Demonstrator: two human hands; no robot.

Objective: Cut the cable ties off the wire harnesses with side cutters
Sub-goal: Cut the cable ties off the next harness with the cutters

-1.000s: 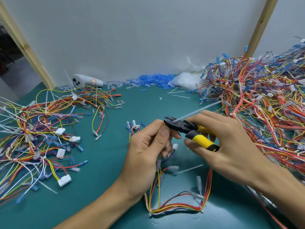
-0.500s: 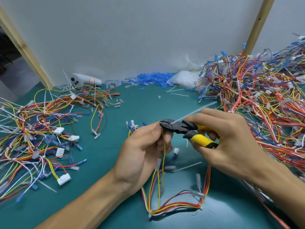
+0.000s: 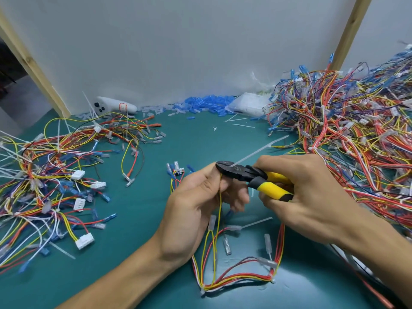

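At frame centre our left hand pinches the harness. Our right hand grips the cutters, nose pointing left across the tie (tail slanting to upper right), just above the left fingertips.

Yellow-and-black side cutters, teal table
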